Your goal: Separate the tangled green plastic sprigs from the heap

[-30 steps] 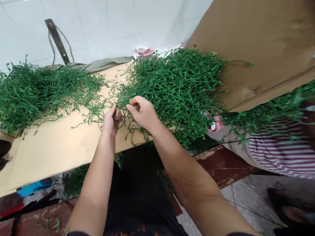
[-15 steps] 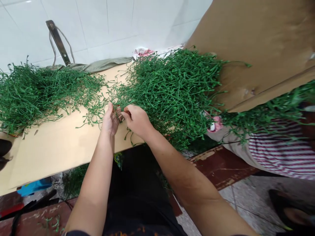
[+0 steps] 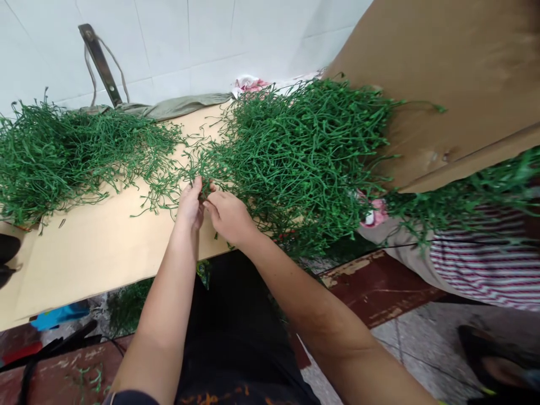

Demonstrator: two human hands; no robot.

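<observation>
My left hand (image 3: 189, 207) and my right hand (image 3: 231, 216) meet close together above the front part of a cardboard-topped table (image 3: 113, 242). Between them is a small bunch of thin green stems (image 3: 203, 169) with bud-like tips, which rise past the fingertips. The left fingers curl around the stems. On the right, the fingers are bent and pinch at the same bunch, partly hidden behind the hand. Just beyond my right hand lies a large heap of such stems (image 3: 307, 152). Another heap of stems (image 3: 54, 152) covers the table's left side.
A brown cardboard sheet (image 3: 455, 84) stands at the right, with more greenery (image 3: 468, 202) below it. A co-worker's striped clothing (image 3: 485, 264) shows at the right. A grey-green cloth (image 3: 181, 106) runs along the tiled wall. Below the table is a blue object (image 3: 61, 316).
My hands have drawn closer together, and the left fingers have closed in more around the stems. The view has shifted slightly. The heaps look unchanged.
</observation>
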